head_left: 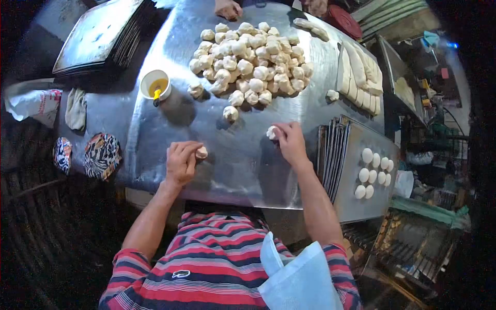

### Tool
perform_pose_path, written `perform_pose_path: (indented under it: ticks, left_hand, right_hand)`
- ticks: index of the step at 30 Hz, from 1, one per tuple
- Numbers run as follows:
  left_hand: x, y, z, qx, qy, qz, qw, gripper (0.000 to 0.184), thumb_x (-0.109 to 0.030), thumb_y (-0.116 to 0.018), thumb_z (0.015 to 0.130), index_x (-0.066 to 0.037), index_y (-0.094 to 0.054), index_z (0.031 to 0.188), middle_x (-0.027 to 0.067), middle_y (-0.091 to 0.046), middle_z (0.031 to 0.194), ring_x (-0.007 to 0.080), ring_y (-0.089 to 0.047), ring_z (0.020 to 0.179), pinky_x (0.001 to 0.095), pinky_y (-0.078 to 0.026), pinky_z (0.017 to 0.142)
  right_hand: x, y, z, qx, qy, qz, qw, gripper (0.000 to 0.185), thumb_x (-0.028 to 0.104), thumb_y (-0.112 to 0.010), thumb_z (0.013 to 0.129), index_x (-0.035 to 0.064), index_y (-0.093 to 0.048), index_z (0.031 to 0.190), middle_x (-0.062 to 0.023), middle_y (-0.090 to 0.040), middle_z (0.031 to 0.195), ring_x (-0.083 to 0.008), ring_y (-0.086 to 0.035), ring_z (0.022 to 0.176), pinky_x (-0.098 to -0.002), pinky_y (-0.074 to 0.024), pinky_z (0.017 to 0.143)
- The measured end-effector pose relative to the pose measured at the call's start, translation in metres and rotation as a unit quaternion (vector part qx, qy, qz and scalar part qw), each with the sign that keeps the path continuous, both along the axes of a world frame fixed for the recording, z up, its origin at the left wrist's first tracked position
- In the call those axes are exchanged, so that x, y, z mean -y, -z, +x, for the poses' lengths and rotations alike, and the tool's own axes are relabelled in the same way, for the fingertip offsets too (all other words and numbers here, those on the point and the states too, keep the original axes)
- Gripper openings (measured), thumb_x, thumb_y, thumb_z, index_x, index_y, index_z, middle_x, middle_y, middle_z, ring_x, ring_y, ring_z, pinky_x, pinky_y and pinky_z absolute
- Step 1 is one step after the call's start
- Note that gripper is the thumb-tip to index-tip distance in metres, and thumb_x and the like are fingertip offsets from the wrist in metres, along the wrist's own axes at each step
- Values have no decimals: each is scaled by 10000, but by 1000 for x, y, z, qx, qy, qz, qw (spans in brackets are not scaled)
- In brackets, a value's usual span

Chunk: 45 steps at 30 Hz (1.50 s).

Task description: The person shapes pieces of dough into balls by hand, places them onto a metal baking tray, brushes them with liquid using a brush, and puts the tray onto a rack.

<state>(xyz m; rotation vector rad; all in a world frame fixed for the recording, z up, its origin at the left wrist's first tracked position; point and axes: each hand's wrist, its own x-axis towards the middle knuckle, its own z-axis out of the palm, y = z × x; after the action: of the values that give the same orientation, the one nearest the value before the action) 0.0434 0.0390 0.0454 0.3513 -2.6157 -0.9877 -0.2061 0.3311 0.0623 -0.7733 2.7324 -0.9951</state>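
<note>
My left hand (181, 160) is over the near part of the metal table, its fingers curled around a small piece of dough (202, 152) that shows past the fingertips. To the right, my right hand (292, 142) grips another dough piece (270, 133) between thumb and fingers, at the table surface. Beyond both hands lies a large heap of dough balls (248, 57). One loose dough ball (230, 113) sits in front of the heap, between my hands and farther away.
A white bowl (145, 82) holds yellow liquid and a brush. Stacked trays (98, 33) stand at left, dough strips (356, 77) at right. Smooth dough balls (363, 175) rest on a tray (351, 150) by my right arm. Another person's hand (228, 9) is at the far edge.
</note>
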Motion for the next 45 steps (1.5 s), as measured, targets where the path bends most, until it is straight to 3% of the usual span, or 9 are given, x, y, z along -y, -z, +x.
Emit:
perform_pose_path:
  ticks: [8, 11, 15, 21, 25, 30, 38, 42, 45]
  left_hand:
    - [-14, 8, -5, 14, -73, -48, 996, 276, -210, -730, 927, -124, -762, 1188, 106, -711, 1173, 309, -601, 1111, 456, -461, 943]
    - [-6, 3, 9, 4, -142, 170, 975, 249, -218, -725, 937, -118, -777, 1159, 112, -714, 1176, 321, -601, 1106, 469, -465, 943]
    - [21, -6, 58, 4, -72, -6, 997, 184, -123, -676, 920, -119, -778, 1074, 124, -691, 1159, 340, -594, 1115, 488, -466, 967]
    - [-8, 26, -20, -26, 70, -165, 983, 301, -45, -636, 859, -124, -711, 1140, 125, -634, 1144, 368, -568, 1085, 496, -463, 984]
    - [29, 7, -63, -28, 68, -228, 971, 273, -46, -630, 884, -125, -693, 1137, 136, -641, 1160, 380, -571, 1073, 498, -479, 924]
    - [46, 49, 11, -86, -41, -81, 992, 298, -68, -595, 950, -152, -717, 1208, 104, -709, 1013, 325, -635, 1034, 461, -502, 895]
    - [36, -1, -69, -9, 106, -213, 971, 327, -40, -595, 919, -154, -709, 1203, 116, -674, 1148, 331, -639, 1068, 449, -532, 915]
    - [56, 18, -13, 15, -12, -136, 990, 393, -56, -612, 883, -162, -683, 1255, 131, -664, 1139, 337, -636, 1047, 464, -529, 942]
    - [12, 9, -10, 11, 76, -145, 986, 458, -52, -613, 862, -176, -670, 1300, 113, -656, 1126, 322, -610, 1057, 440, -507, 947]
  right_hand:
    - [11, 34, 25, -205, -59, -116, 970, 230, 249, -720, 973, 55, -769, 1087, -170, -713, 1036, -358, -651, 961, -458, -510, 894]
    - [6, 19, 27, -9, -5, -176, 984, 232, 259, -673, 985, 47, -756, 1031, -179, -689, 963, -377, -623, 955, -491, -487, 917]
    - [-31, 6, 63, -88, -112, 125, 982, 212, 243, -600, 979, 61, -704, 950, -168, -611, 972, -374, -571, 976, -516, -444, 947]
    - [50, 43, 95, -268, -98, 20, 958, 157, 207, -620, 917, 112, -705, 1008, -149, -649, 959, -377, -600, 951, -516, -477, 863]
    - [65, 14, 34, -101, -120, 202, 967, 220, 214, -569, 925, 124, -726, 1050, -161, -732, 1049, -374, -667, 1034, -501, -494, 948]
    - [-14, 36, 105, -198, -110, 27, 974, 167, 128, -596, 946, 124, -718, 1059, -149, -710, 1018, -394, -631, 976, -482, -495, 923]
    - [63, -1, 32, -92, -97, 187, 973, 196, 82, -647, 880, 116, -729, 1054, -139, -708, 1034, -388, -626, 1027, -481, -475, 949]
    - [3, 38, 71, -177, -110, 26, 978, 224, 142, -608, 926, 123, -734, 1111, -148, -713, 1039, -388, -631, 1028, -495, -486, 949]
    - [16, 29, 122, -173, -136, 9, 975, 206, 113, -651, 903, 101, -747, 1085, -173, -733, 1032, -407, -646, 971, -502, -497, 896]
